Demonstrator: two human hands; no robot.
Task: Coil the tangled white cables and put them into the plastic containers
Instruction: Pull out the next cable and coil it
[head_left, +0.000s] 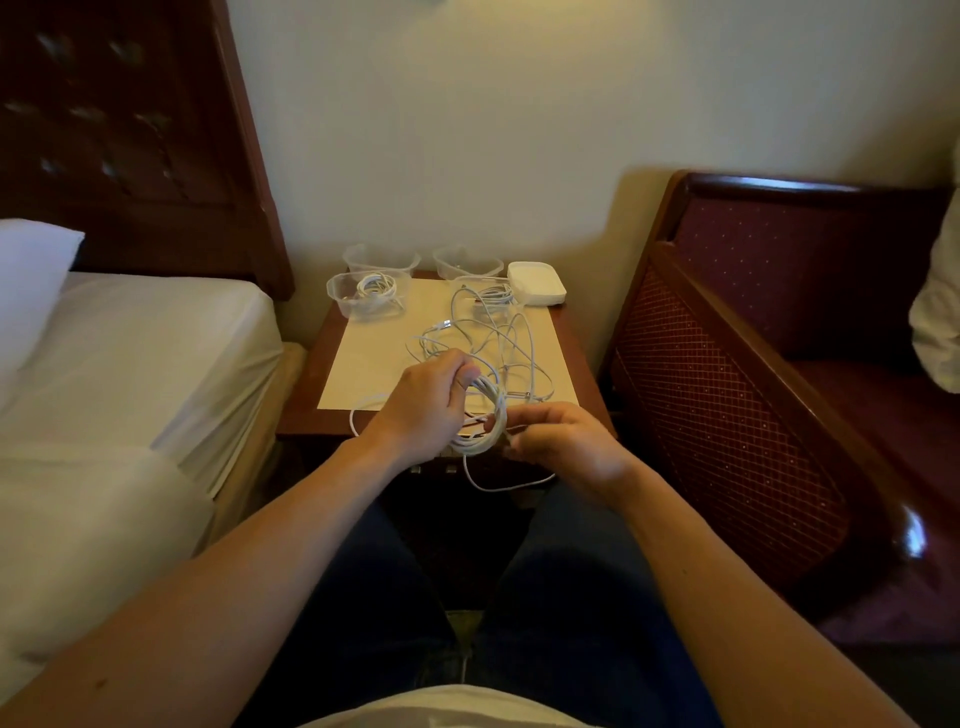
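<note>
White cable, wound into a coil (485, 415), hangs between both hands just above the table's (306, 410) near edge. The left hand (423, 402) has its fingers curled round the coil's upper left side. The right hand (563, 441) pinches the coil's lower right side between thumb and fingertips. A loose tail (498, 486) droops from the coil below the hands, over the lap.

More tangled cables (488, 343) lie spread on the cream mat (374, 353) that covers the table top, running back toward the containers. Four clear tubs stand at the far edge. The front left tub (363, 296) holds a coiled cable. The front right tub (483, 291) has cable in it with strands spilling out onto the mat. What the two back tubs (382, 258) (467, 262) hold cannot be told. A white lidded box (536, 283) sits just right of them.

A bed (130, 374) flanks the table on the left and a red chair (753, 364) on the right.
</note>
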